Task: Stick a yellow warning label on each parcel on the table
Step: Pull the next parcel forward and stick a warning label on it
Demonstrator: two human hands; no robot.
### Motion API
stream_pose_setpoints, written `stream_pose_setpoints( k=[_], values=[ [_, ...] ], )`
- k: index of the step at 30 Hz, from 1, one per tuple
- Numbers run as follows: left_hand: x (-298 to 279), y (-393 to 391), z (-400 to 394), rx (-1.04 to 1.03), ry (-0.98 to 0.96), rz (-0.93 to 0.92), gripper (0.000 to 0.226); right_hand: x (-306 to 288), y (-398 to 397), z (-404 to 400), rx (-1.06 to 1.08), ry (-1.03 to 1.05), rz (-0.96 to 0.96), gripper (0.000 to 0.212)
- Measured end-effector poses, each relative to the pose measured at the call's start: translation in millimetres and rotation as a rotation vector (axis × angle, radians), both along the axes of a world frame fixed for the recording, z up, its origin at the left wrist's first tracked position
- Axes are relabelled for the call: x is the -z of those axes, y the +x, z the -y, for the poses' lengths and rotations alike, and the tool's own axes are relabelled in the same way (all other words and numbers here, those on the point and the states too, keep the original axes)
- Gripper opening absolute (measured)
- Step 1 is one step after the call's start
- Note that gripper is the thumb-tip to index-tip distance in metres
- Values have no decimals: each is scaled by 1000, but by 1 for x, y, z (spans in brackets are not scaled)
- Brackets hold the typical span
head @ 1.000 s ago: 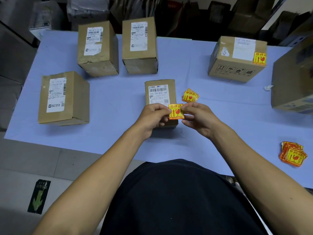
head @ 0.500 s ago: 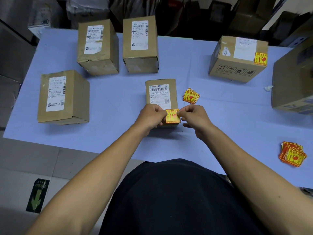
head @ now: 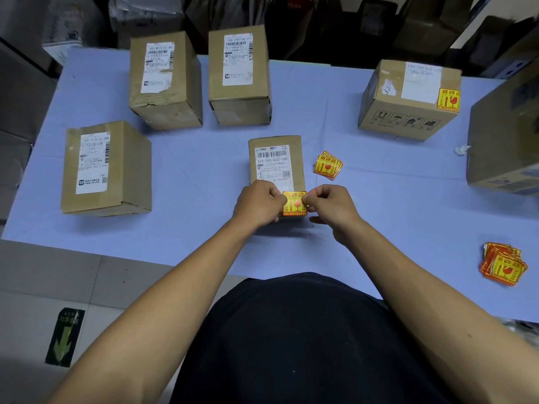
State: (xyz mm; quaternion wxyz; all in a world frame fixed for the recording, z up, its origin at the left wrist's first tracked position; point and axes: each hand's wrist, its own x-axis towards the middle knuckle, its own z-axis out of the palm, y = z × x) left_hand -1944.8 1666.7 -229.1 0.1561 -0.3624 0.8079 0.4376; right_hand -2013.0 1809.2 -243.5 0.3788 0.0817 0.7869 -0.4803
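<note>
A small brown parcel [head: 275,158] with a white shipping slip lies at the table's middle. A yellow warning label [head: 294,204] sits on its near end. My left hand [head: 258,204] pinches the label's left edge, and my right hand [head: 329,205] pinches its right edge. Three unlabelled parcels stand to the left: a near-left parcel [head: 106,169], a far-left parcel [head: 166,80] and a far-middle parcel [head: 239,74]. At the far right stands a labelled parcel [head: 408,97] with a yellow sticker on its top.
A small stack of yellow labels [head: 328,165] lies just right of the middle parcel. A bigger label pile [head: 503,263] lies near the table's right front. A large box [head: 504,138] stands at the right edge. The blue table [head: 204,176] ends near my body.
Both hands have carried the label from above the parcel's front down onto its near end, and it now lies flatter against the box.
</note>
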Motion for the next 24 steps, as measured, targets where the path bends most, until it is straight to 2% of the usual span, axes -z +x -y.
stream_pose_setpoints(
  k=[15,21,24],
  values=[
    [5,-3,-5,134,-194,24,14,9,-1,-3,-66,31,-54,9],
    [-2,5,0,315,-565,-11,22,18,0,-6,-186,79,-169,42],
    [10,13,12,308,-587,-125,37,18,0,7,-259,88,-201,59]
  ],
)
